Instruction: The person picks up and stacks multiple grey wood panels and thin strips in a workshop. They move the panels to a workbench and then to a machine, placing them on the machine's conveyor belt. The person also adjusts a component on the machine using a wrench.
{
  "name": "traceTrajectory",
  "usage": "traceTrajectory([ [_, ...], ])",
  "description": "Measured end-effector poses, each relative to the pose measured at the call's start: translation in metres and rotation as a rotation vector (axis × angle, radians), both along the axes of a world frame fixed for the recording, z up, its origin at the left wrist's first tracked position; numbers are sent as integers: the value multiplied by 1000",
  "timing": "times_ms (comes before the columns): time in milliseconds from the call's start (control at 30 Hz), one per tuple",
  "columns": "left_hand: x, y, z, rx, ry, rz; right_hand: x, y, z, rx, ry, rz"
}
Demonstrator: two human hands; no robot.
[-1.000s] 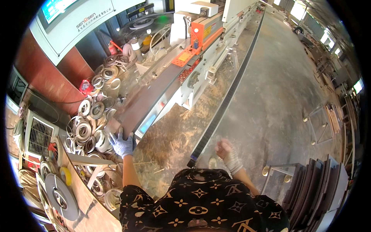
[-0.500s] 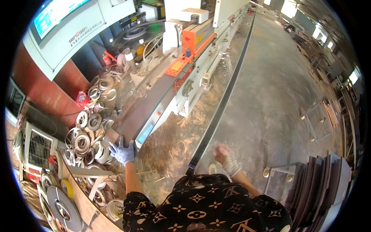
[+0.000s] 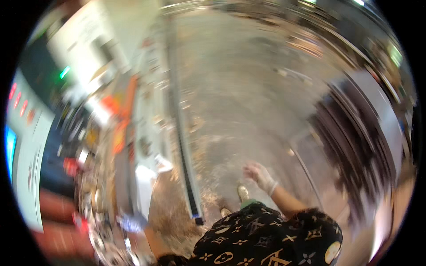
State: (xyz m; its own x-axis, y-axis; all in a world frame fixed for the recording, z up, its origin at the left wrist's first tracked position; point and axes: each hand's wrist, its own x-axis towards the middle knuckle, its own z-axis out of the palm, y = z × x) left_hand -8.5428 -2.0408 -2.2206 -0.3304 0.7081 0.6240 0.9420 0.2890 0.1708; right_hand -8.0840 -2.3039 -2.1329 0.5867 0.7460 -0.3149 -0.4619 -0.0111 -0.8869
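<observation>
Head view, only view. Frame heavily motion-blurred; fine detail lost throughout.

Left hand (image 3: 132, 221): gloved, pale blue-white, low at the left. It sits at the near end of the long grey board (image 3: 122, 177) that lies on the machine bed. Whether the hand grips the board or only touches it: cannot tell, since blur hides the fingers.

Right hand (image 3: 259, 176): light glove, held out in the air over the floor, well apart from the board and the machine. Fingers look loosely spread, nothing in them.

Board: runs from the left hand away up the picture along the machine (image 3: 146, 111), a long pale frame with orange parts (image 3: 120, 133) beside it. A dark rail (image 3: 184, 159) runs along the machine's right side, ending just in front of the person.

Left rim: a pale control cabinet (image 3: 31, 146) with red lamps and a blue lit screen. Below it, red and shiny round shapes near the left hand, too smeared to identify.

Floor (image 3: 248, 88): grey concrete, with sawdust scattered near the rail.

Right: a dark stack of upright panels (image 3: 355, 146), blurred.

Bottom: the person's black patterned shirt (image 3: 266, 239); a shoe (image 3: 242, 193) shows just below the right hand.
</observation>
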Motion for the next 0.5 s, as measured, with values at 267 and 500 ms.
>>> traceTrajectory([
  [267, 197, -51, 29, 26, -307, -518, 213, -227, 119, 315, -482, -1018],
  [500, 336, -72, 60, 132, -531, -1054, 318, -439, 211, -549, -1363, -1606],
])
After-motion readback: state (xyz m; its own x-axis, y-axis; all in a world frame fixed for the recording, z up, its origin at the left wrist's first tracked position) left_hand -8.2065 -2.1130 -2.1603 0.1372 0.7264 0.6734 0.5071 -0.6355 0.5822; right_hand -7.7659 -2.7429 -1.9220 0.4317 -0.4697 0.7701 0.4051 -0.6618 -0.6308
